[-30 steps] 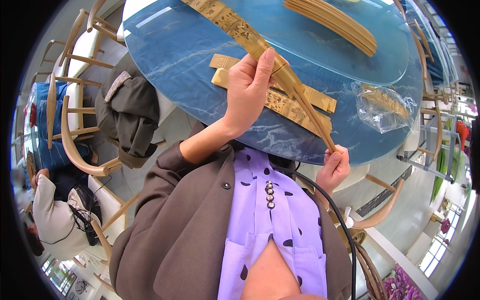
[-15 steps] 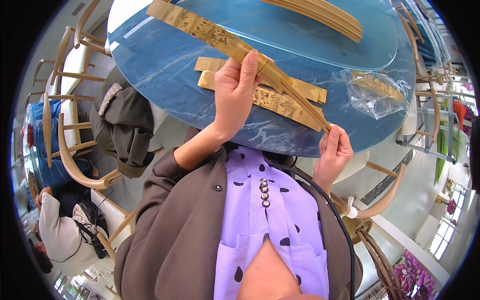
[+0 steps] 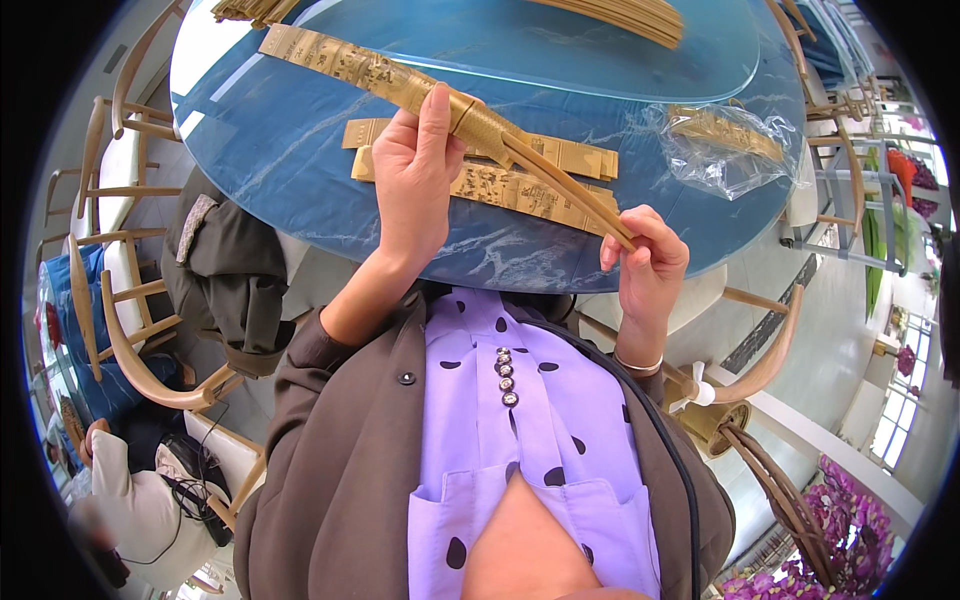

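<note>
My left hand (image 3: 412,180) is closed round a long gold printed paper sleeve (image 3: 350,65), its thumb lying on top. A pair of wooden chopsticks (image 3: 568,187) sticks out of the sleeve's right end, slanting down toward me. At their tips, my right hand (image 3: 652,265) pinches them between thumb and fingers. The part of the sleeve under my left fingers is hidden. Below it on the table lie a gold sleeved pack (image 3: 530,197) and, just behind, another gold pack (image 3: 575,157), both partly covered by my left hand and the chopsticks.
On the blue marbled table (image 3: 480,255), a clear plastic bag (image 3: 730,160) with a gold pack inside lies to the right. A stack of wooden sticks (image 3: 620,15) rests on the glass turntable (image 3: 560,70). Left stands a chair with a dark coat (image 3: 235,260).
My hands are farther apart and more of the chopsticks shows outside the sleeve. My right fingers have spread a little. The whole view has shifted, so the table sits farther left and up.
</note>
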A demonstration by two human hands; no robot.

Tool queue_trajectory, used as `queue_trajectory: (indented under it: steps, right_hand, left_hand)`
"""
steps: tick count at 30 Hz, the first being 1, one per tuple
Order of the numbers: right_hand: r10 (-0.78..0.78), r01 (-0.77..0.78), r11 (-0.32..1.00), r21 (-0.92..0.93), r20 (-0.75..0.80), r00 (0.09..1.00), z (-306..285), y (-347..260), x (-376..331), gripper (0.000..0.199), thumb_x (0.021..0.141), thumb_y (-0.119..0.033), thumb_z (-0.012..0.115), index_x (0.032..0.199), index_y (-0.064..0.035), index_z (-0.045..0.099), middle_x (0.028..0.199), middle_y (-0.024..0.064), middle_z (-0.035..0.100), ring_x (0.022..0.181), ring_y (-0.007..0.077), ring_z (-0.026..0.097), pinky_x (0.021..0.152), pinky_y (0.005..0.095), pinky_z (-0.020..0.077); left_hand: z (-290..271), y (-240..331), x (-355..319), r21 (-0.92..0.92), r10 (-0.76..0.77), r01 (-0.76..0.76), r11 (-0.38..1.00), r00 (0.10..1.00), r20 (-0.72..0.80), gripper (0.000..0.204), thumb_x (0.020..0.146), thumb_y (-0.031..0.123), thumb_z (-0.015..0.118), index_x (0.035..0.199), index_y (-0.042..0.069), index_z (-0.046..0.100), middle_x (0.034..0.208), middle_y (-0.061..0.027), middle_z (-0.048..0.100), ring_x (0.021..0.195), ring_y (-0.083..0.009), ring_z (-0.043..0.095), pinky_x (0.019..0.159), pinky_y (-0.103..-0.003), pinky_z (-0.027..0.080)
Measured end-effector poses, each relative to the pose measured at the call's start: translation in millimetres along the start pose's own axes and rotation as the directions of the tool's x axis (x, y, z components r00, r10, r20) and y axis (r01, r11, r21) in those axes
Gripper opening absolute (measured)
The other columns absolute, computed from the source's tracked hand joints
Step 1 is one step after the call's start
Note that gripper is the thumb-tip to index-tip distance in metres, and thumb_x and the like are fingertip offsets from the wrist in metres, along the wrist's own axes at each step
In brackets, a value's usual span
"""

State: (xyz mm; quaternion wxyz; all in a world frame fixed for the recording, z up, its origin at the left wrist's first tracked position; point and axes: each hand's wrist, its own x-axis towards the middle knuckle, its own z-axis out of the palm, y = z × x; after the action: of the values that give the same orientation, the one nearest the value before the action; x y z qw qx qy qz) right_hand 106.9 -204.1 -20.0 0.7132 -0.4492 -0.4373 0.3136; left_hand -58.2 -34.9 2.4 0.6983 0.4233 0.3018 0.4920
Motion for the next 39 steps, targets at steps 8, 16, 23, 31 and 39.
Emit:
queue_trajectory:
  steps: [8, 16, 23, 31, 39]
  right_hand:
    - [0.018, -0.008, 0.988, 0.156, -0.061, 0.998, 0, 9, 0, 0.026, 0.084, -0.013, 0.08, 0.1, 0.0038, 0.068, 0.083, 0.0122, 0.064, 0.064, 0.0168, 0.064, 0.055, 0.0258, 0.053]
    - [-0.006, -0.044, 0.986, -0.163, -0.29, 0.957, 16, 2, -2, 0.014, 0.091, -0.002, 0.07, 0.102, 0.006, 0.068, 0.085, 0.0127, 0.067, 0.065, 0.015, 0.063, 0.06, 0.0246, 0.0526]
    - [-0.061, -0.046, 0.959, -0.28, -0.364, 0.93, 19, -2, -14, 0.014, 0.092, -0.003, 0.07, 0.102, 0.0067, 0.068, 0.089, 0.0121, 0.066, 0.066, 0.0146, 0.063, 0.063, 0.0251, 0.054]
    - [-0.034, -0.09, 0.948, -0.307, -0.377, 0.925, 38, -2, -10, 0.014, 0.094, -0.004, 0.068, 0.102, 0.0068, 0.068, 0.089, 0.0106, 0.065, 0.066, 0.0128, 0.06, 0.066, 0.0251, 0.0537]
    - [-0.056, -0.034, 0.966, -0.256, -0.335, 0.941, 18, -2, -3, 0.013, 0.095, -0.004, 0.066, 0.103, 0.0068, 0.067, 0.089, 0.0098, 0.064, 0.067, 0.0117, 0.059, 0.067, 0.0256, 0.0541]
  left_hand:
    - [-4, -3, 0, -0.049, -0.02, 0.024, 0.998, 0.997, 0.075, 0.029, 0.105, 0.029, 0.056, 0.091, 0.005, 0.066, 0.067, 0.0076, 0.05, 0.055, 0.0012, 0.032, 0.048, -0.018, 0.021]
    - [-4, -1, -4, -0.046, 0.016, -0.013, 0.999, 0.998, 0.06, 0.03, 0.105, 0.028, 0.056, 0.096, 0.002, 0.069, 0.072, 0.0041, 0.059, 0.058, 0.0005, 0.039, 0.05, -0.018, 0.029]
    - [2, -7, -9, -0.04, 0.004, -0.001, 0.999, 0.997, 0.081, 0.026, 0.104, 0.024, 0.058, 0.099, 0.001, 0.067, 0.078, 0.0019, 0.064, 0.067, -0.0027, 0.051, 0.06, -0.02, 0.042]
    - [12, -15, -21, 0.018, -0.013, 0.01, 1.0, 0.986, 0.167, 0.027, 0.104, 0.026, 0.057, 0.099, 0.001, 0.064, 0.08, 0.0013, 0.064, 0.071, -0.0037, 0.054, 0.065, -0.021, 0.046]
    - [-6, 7, 1, -0.037, 0.063, -0.062, 0.997, 0.998, 0.021, 0.033, 0.107, 0.029, 0.051, 0.105, 0.001, 0.069, 0.076, 0.0047, 0.061, 0.057, 0.0014, 0.033, 0.051, -0.017, 0.025]
